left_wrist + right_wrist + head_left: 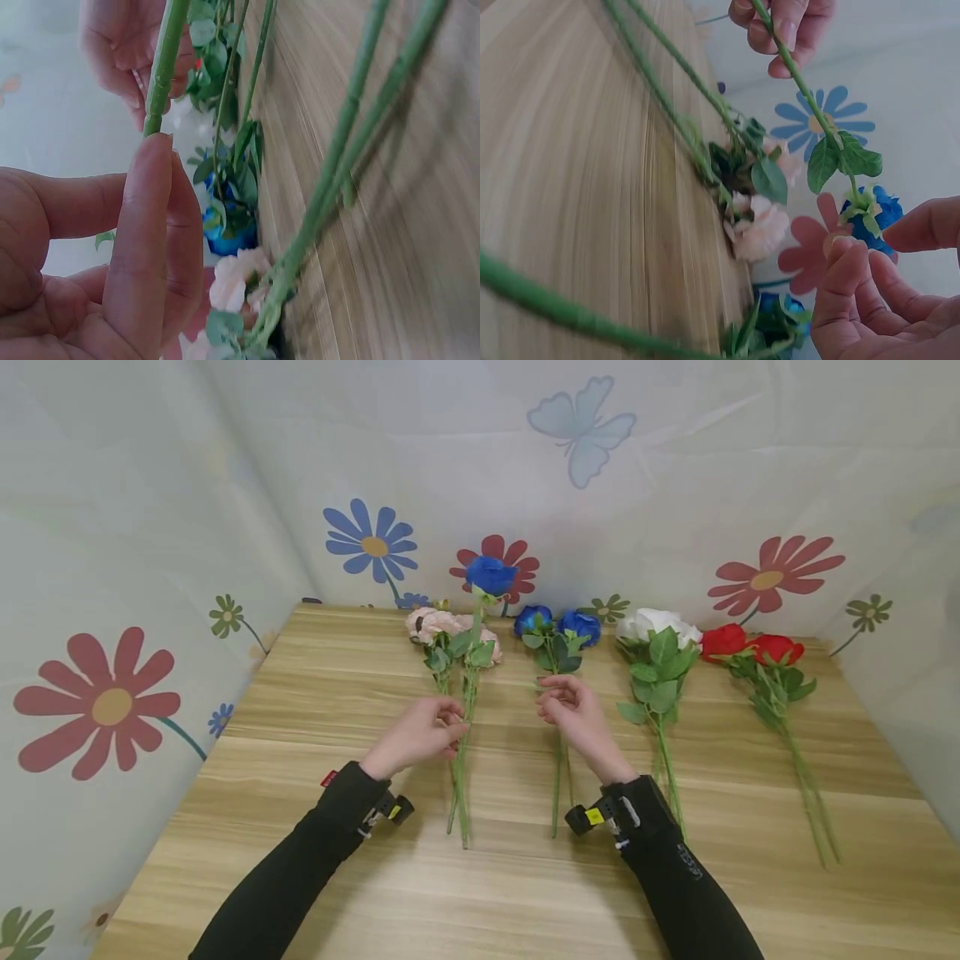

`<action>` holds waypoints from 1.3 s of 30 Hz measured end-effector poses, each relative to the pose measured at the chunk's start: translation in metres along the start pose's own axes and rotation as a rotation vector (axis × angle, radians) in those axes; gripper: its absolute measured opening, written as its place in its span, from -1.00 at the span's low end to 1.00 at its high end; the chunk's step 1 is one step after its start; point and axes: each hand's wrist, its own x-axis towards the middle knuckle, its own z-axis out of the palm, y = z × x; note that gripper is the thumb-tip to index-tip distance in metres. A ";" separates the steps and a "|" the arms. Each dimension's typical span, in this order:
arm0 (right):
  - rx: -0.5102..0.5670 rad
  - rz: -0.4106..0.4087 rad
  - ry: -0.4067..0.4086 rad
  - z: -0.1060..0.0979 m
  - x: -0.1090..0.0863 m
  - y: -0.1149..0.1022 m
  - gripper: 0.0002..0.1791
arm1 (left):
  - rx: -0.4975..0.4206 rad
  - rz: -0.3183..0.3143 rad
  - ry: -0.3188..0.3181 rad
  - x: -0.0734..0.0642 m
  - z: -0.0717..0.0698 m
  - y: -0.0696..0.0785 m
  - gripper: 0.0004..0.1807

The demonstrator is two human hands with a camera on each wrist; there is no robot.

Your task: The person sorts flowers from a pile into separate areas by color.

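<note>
A single blue rose (491, 575) stands upright in my left hand (418, 737), raised above the table. Thumb and fingers pinch its green stem (165, 67), as the left wrist view shows. Behind it, pink roses (450, 628) lie on the wood, their stems running toward me. My right hand (581, 718) hovers over the stems of two blue roses (579, 627). Its fingers (844, 281) are loosely bent, with a gap to the thumb and nothing held. In the right wrist view the raised rose appears behind these fingertips.
White roses (656, 625) with broad leaves lie right of the blue pair. Red roses (776, 649) lie farther right, stems angled toward the front. The wooden table (300, 760) meets a pale flower-printed curtain (262, 485) at the back and sides.
</note>
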 end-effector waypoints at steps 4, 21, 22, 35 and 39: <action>-0.036 0.000 0.015 -0.015 -0.006 0.006 -0.59 | 0.006 0.010 -0.033 0.011 0.016 0.009 -0.64; -0.123 -0.009 0.108 -0.052 -0.018 0.019 -0.58 | -0.018 -0.011 -0.119 0.058 0.084 0.035 -0.67; -0.124 -0.010 0.110 -0.053 -0.017 0.020 -0.58 | -0.026 -0.018 -0.119 0.059 0.087 0.036 -0.67; -0.137 -0.024 0.122 -0.058 -0.020 0.019 -0.59 | 0.044 -0.057 -0.082 0.076 0.116 0.042 -0.88; -0.140 -0.024 0.122 -0.058 -0.020 0.018 -0.58 | 0.120 -0.072 -0.075 0.080 0.122 0.039 -0.86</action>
